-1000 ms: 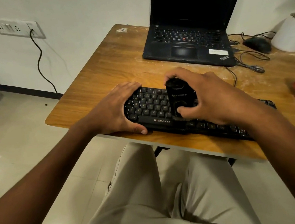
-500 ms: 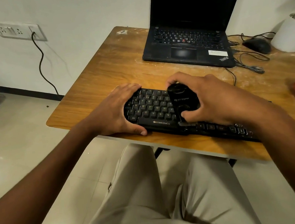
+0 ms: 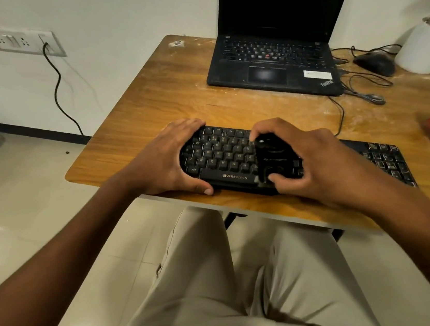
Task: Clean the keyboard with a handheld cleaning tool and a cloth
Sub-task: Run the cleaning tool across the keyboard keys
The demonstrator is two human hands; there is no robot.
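Overhead, a worn wooden table (image 3: 162,93) stands against a white wall above a glossy tiled floor (image 3: 23,202), with an open black laptop (image 3: 272,66) at its far side. Near the front edge lies the black Zebronics keyboard (image 3: 224,159). The left hand (image 3: 170,160) clasps the keyboard's left end, thumb on the front rim. The right hand (image 3: 308,159) grips a black handheld cleaning tool (image 3: 270,156), which is down on the middle keys.

The right hand (image 3: 314,161) is drawing the black cleaning tool (image 3: 271,156) toward the near edge of the keyboard (image 3: 224,156), tipping it lower over the keys.
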